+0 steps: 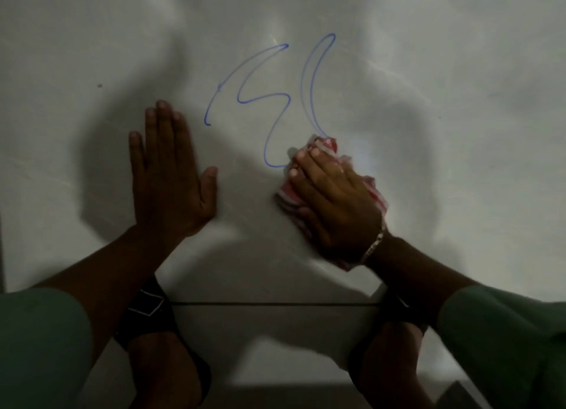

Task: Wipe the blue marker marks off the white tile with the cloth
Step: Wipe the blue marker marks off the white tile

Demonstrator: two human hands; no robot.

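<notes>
A blue marker scribble (277,102) loops across the middle of the white tile (428,71). Its lower right end runs under a bunched red-and-white cloth (326,145). My right hand (333,194) presses flat on top of that cloth, fingers pointing up and left, a bracelet on the wrist. My left hand (168,176) lies flat on the tile with fingers spread, just left of the scribble and not touching the cloth.
A dark grout line (269,303) marks the tile's near edge. My two feet in dark sandals (153,341) stand below it, between green sleeves or trouser legs at both lower corners. A small dark speck (99,86) sits on the tile at the left.
</notes>
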